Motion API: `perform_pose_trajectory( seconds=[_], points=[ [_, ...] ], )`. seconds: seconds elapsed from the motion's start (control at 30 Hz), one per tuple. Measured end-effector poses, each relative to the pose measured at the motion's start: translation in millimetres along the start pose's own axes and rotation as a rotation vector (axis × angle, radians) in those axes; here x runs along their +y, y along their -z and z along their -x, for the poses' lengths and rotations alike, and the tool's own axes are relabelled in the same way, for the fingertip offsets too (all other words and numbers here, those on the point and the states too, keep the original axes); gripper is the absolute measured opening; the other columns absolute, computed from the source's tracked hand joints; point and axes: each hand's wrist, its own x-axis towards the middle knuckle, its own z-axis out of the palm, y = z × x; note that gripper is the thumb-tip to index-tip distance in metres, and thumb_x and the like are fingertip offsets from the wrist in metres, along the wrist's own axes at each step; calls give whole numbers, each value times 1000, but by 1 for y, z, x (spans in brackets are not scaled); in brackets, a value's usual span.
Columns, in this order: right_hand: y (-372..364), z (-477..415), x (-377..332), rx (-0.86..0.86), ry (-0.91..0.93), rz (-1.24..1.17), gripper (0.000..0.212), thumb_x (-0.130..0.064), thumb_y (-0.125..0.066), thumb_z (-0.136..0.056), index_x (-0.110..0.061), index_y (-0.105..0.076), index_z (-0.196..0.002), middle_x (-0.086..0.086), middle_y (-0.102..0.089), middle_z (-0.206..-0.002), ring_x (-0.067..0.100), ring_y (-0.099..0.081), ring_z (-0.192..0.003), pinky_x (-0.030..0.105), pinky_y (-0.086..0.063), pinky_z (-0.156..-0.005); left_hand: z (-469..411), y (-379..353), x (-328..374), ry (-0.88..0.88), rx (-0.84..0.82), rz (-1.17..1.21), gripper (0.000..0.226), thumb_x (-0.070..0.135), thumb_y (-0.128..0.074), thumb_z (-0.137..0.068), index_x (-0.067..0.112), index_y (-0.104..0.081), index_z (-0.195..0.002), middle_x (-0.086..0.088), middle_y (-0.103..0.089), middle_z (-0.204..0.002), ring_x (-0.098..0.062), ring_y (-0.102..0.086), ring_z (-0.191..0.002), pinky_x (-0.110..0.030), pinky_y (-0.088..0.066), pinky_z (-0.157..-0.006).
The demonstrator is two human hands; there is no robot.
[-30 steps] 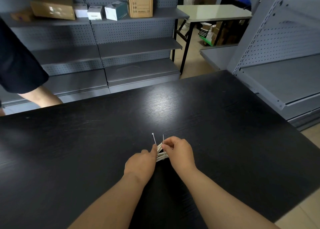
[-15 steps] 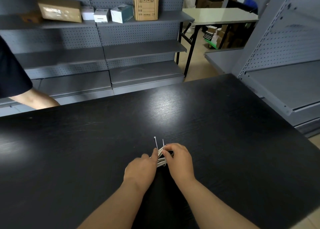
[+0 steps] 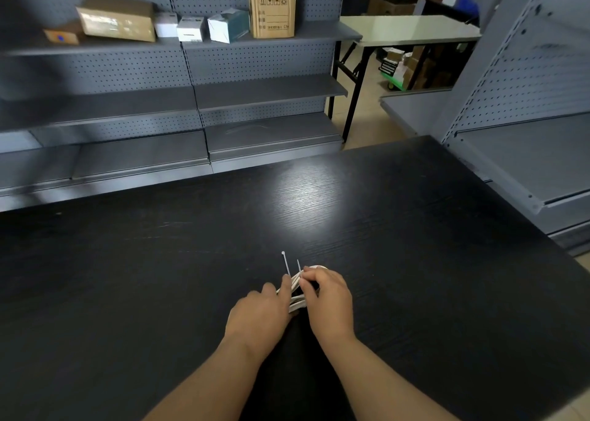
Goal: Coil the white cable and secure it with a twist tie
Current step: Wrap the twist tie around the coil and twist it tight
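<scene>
Not much has moved. Both hands stay together on the table (image 3: 159,277). The left hand (image 3: 258,312) curls around the cable (image 3: 295,304). The right hand (image 3: 329,299) pinches the cable by the tie (image 3: 285,262). The tie's two ends still stick up, so I think twisting comes next.

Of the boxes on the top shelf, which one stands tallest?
The brown carton at the row's right end, printed with black handling symbols. The white boxes beside it and the wide brown box are lower.

Black wood-grain table (image 3: 415,229), glossy; cardboard box (image 3: 272,7).
</scene>
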Motion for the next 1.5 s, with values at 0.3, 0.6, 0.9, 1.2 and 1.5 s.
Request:
perform_pose_trajectory(
  seconds=[0.3, 0.6, 0.9, 1.2, 1.5],
  points=[
    [-7, 4, 4, 4, 2, -31, 14, -21, -61, -89, -20, -69, -101, -12, -62, -118, -3, -41, -113, 10, -32, -95, 6, -1, 5, 44, 42, -15, 59, 39, -34, -98, 17, -8, -146, -8, -39, -128, -27, -52, -101, -35, -46, -69],
    [-16, 5, 2, 59, -19, -34, 12, -19, -61, -89, -20, -69, -98, -12, -63, -113, -6, -37, -106, 10, -32, -92, 3, -2, -3, -18, 93, -61, 65, 55, -23, -94, 17, -13, -146, -4, -43, -129, -24, -43, -114, -38, -36, -94],
    [-20, 6, 1, 87, -6, -24, 10, -17, -63, -88, -17, -70, -94, -9, -65, -111, 0, -45, -110, 10, -33, -93, 6, 1, -9, -16, 120, 9, 66, 58, -17, -91, 20, -20, -145, 0, -46, -127, -19, -45, -113, -34, -35, -94],
    [-19, 5, 1, 67, 0, -12, 10, -16, -62, -88, -17, -70, -94, -9, -64, -111, -5, -38, -105, 6, -28, -90, 1, 10, -5, 103, 118, 219, 44, 47, -23, -93, 29, -47, -125, 6, -51, -115, -15, -48, -105, -31, -38, -89],
    [-20, 4, 1, 58, -7, -9, 9, -18, -62, -88, -20, -70, -93, -12, -63, -107, -6, -38, -104, 2, -29, -83, -37, 18, -20, 339, 104, 550, 34, 23, -39, -98, 15, -48, -130, -9, -53, -120, -25, -56, -105, -36, -48, -87]
  ],
)
